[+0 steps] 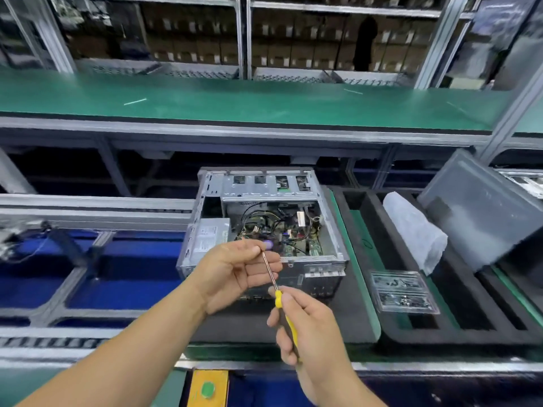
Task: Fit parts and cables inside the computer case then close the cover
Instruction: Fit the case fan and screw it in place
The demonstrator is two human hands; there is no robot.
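Observation:
An open metal computer case (332, 230) lies on a black foam pad, its circuit board and black cables exposed. In front of it my right hand (305, 327) grips the yellow handle of a screwdriver (279, 298), whose thin shaft slants up and to the left. My left hand (238, 271) pinches the tip end of that shaft between thumb and fingertips, just above the case's near edge. The grey cover panel (482, 212) leans at the right, apart from the case.
A clear plastic box of screws (402, 292) sits on the black foam tray to the right, beside a white foam-wrapped roll (414, 230). Blue conveyor bays (123, 277) lie to the left. A green shelf (235, 101) runs behind.

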